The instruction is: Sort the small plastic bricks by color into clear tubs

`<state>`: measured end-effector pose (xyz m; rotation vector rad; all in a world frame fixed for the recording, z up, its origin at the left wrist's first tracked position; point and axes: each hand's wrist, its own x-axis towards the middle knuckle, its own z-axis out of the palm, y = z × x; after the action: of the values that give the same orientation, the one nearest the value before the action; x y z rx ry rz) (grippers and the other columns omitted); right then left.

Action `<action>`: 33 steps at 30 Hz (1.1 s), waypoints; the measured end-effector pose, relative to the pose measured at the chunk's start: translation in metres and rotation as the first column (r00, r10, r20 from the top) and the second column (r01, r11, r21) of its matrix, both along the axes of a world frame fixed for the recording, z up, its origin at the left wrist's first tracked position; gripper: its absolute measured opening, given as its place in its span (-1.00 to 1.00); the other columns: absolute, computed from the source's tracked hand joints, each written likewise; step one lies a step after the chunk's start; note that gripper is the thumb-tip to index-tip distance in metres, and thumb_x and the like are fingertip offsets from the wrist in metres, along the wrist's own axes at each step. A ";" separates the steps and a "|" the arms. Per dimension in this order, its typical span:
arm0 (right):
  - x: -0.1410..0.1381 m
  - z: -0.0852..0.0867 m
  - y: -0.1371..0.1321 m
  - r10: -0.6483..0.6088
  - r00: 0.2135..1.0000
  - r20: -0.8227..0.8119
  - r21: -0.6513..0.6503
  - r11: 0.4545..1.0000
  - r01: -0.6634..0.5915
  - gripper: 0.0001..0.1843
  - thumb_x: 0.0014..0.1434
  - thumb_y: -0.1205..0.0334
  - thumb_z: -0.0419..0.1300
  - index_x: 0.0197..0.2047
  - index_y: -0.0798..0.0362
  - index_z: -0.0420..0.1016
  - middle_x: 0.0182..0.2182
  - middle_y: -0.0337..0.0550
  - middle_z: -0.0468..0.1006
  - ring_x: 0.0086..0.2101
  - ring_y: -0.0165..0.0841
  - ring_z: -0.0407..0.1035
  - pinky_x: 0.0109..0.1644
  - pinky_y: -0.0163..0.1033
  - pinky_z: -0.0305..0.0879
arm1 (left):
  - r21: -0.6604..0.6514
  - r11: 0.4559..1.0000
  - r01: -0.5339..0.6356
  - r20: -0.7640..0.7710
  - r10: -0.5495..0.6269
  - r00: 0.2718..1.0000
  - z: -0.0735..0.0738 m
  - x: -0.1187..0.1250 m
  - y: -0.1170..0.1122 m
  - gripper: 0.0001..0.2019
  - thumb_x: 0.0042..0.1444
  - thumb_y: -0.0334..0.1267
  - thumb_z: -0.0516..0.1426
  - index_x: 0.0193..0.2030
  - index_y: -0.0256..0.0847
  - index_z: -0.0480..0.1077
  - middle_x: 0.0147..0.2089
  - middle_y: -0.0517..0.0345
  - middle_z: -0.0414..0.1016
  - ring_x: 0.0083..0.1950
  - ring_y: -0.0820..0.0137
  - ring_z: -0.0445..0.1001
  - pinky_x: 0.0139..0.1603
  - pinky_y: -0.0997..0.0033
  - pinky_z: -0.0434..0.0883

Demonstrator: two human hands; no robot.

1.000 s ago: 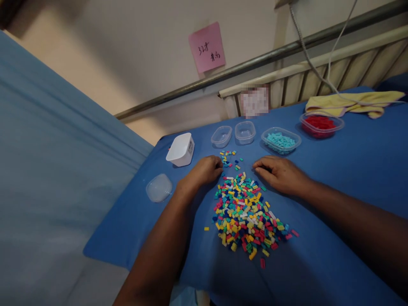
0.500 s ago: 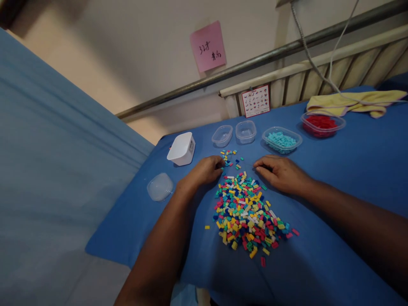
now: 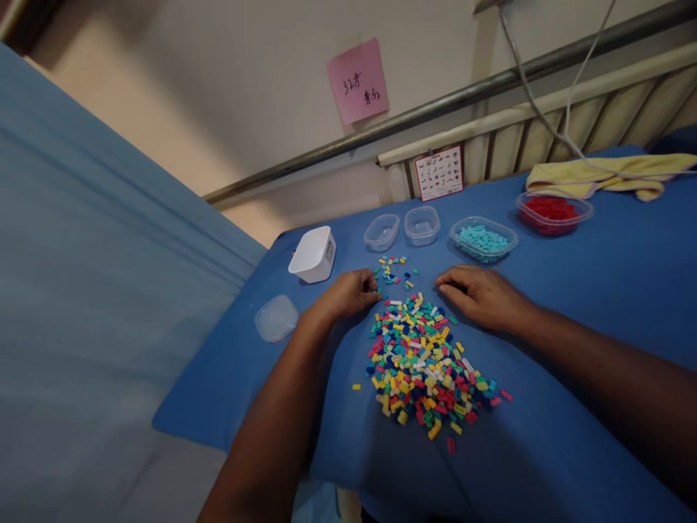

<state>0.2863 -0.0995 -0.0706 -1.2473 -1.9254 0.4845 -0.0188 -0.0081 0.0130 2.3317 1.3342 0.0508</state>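
Note:
A multicoloured heap of small toy building bricks (image 3: 419, 363) lies between my forearms. Beyond its far end is a loose little group of bricks (image 3: 393, 270). Just left of that group is my left hand (image 3: 351, 292), fingers curled in and thumb tip close to a few green bricks; whatever is in its fingertips is too small to make out. On the blue sheet right of the heap rests my right hand (image 3: 479, 296). Its fingers are bent and the thumb lies below them, hiding what they may hold.
Two clear tubs (image 3: 421, 226) stand behind the loose bricks. Further right are a tub of turquoise bricks (image 3: 482, 238), a tub of red bricks (image 3: 552, 211) and a yellow cloth (image 3: 604, 174). A white box (image 3: 313, 254) and a clear lid (image 3: 276, 318) are at left.
My left hand has drawn back slightly left, so more of the loose bricks show. The right hand keeps its place. The whole view has shifted a little.

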 end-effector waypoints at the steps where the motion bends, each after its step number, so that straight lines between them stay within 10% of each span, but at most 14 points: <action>1: 0.000 0.000 0.000 -0.002 1.000 -0.001 0.002 1.000 0.002 -0.78 0.44 0.18 0.19 -0.02 -0.02 0.68 -0.07 -0.04 0.77 -0.05 -0.08 0.65 0.06 0.01 0.51 | -0.005 1.000 0.005 0.005 -0.005 1.000 0.000 -0.001 -0.001 -0.83 0.16 -0.14 0.28 -0.21 -0.17 0.50 -0.32 0.22 0.56 -0.31 0.36 0.46 -0.30 0.40 0.32; 16: -0.001 0.000 0.002 0.001 1.000 0.003 0.027 1.000 -0.001 -0.79 0.45 0.20 0.19 -0.03 -0.03 0.68 -0.08 -0.05 0.78 -0.06 -0.09 0.65 0.06 0.02 0.51 | 0.224 0.958 0.180 -0.131 -0.153 0.980 -0.009 0.031 0.030 -0.63 0.22 -0.43 0.15 0.03 -0.21 0.73 0.09 -0.03 0.75 0.12 0.18 0.67 0.22 0.29 0.51; 33: -0.001 -0.001 0.001 -0.004 1.000 0.004 0.034 0.999 0.003 -0.79 0.45 0.21 0.19 -0.03 -0.04 0.68 -0.08 -0.07 0.77 -0.05 -0.11 0.65 0.07 -0.03 0.49 | 0.171 0.981 0.088 -0.156 -0.061 0.986 -0.003 0.049 0.023 -0.74 0.21 -0.36 0.23 -0.02 -0.19 0.72 -0.06 0.01 0.77 -0.06 0.20 0.68 0.01 0.33 0.51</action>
<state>0.2856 -0.0983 -0.0712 -1.2308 -1.9267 0.4463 0.0297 0.0144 0.0099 2.5787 1.3606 -0.0307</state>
